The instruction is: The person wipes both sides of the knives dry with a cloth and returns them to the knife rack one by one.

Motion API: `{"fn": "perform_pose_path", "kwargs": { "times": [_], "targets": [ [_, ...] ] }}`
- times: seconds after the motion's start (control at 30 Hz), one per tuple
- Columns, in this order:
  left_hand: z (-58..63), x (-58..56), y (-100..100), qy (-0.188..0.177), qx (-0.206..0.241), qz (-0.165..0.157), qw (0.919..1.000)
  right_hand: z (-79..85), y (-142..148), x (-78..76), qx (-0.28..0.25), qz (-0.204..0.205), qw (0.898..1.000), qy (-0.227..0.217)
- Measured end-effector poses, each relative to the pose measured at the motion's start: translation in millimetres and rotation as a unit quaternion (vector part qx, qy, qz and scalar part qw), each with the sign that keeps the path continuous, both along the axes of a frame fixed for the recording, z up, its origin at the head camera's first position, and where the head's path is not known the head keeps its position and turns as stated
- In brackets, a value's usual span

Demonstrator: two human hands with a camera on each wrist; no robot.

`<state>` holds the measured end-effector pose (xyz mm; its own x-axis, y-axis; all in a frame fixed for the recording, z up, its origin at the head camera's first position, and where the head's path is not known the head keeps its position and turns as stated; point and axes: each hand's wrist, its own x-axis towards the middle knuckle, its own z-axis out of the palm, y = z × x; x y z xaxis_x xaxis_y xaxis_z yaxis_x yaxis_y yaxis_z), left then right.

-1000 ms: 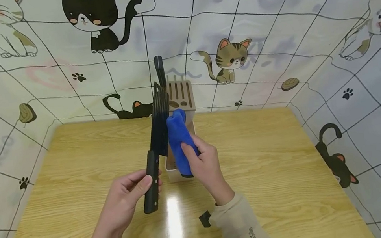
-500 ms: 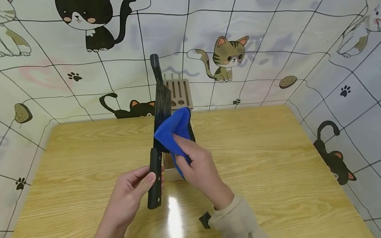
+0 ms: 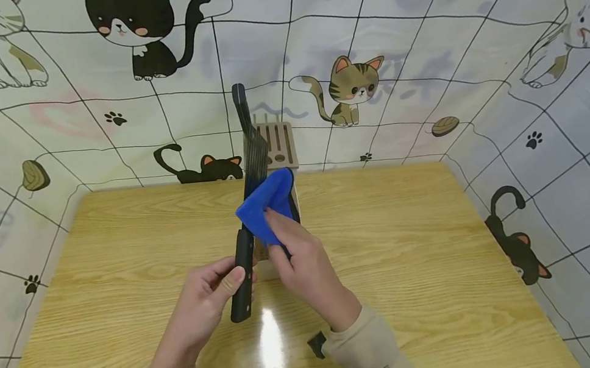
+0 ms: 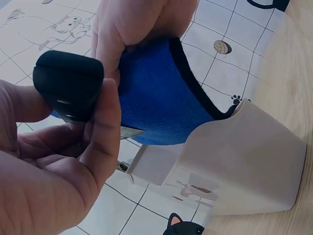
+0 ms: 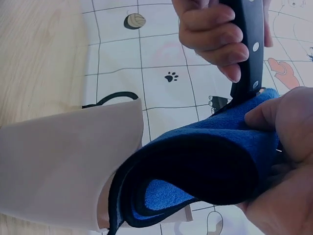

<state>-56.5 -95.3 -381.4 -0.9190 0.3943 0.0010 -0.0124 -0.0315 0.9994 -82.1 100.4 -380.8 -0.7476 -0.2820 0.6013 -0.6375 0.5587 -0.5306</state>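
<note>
My left hand (image 3: 201, 303) grips the black riveted handle of a kitchen knife (image 3: 242, 276), blade pointing up and away. My right hand (image 3: 307, 259) holds a folded blue cloth (image 3: 267, 206) with black edging against the blade. The cloth covers the lower blade; the dark, grooved upper part shows above it. In the left wrist view, the handle's end (image 4: 68, 83) faces the camera, with thumb and fingers around it. In the right wrist view, the cloth (image 5: 220, 132) is folded over beneath my thumb, close to the handle.
Behind the cloth stands a pale knife holder (image 3: 281, 142) with slots and round holes in its top. Another black handle (image 3: 241, 104) sticks up at its left side. The wooden table (image 3: 421, 266) meets cat-printed wall sheeting (image 3: 424, 64) at the back and sides.
My right hand has brought the cloth leftward onto the blade, and the cloth has spread and folded over it. The left hand and knife have shifted slightly, the blade turning narrower to view.
</note>
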Motion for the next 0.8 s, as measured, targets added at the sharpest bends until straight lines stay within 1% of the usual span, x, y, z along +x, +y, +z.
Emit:
{"fn": "perform_pose_path", "kwargs": {
  "times": [0.13, 0.27, 0.37, 0.57, 0.7, 0.8],
  "targets": [
    [0.4, 1.7, -0.1, -0.005, -0.007, -0.015, 0.9998, 0.7, 0.8, -1.7, 0.003, -0.017, 1.0, -0.017],
    [-0.8, 1.7, -0.7, 0.005, 0.0, -0.026, 0.9997, 0.6, 0.3, -0.8, 0.001, -0.02, 1.0, -0.024],
    [-1.6, 1.1, -0.6, 0.013, -0.001, -0.025, 0.9996, -0.1, -0.9, 1.3, 0.002, -0.019, 1.0, -0.017],
    [-3.0, 1.0, -0.1, 0.017, -0.005, -0.021, 0.9996, -0.4, -3.5, 2.6, 0.004, -0.02, 1.0, -0.004],
    [-2.7, 1.5, 0.2, 0.019, -0.012, -0.019, 0.9996, 2.0, -3.2, 0.5, 0.01, -0.024, 1.0, -0.015],
    [-1.8, 2.2, 0.0, 0.02, -0.023, -0.015, 0.9994, 5.2, -2.0, -3.4, 0.017, -0.032, 0.999, -0.014]
  ]
}}
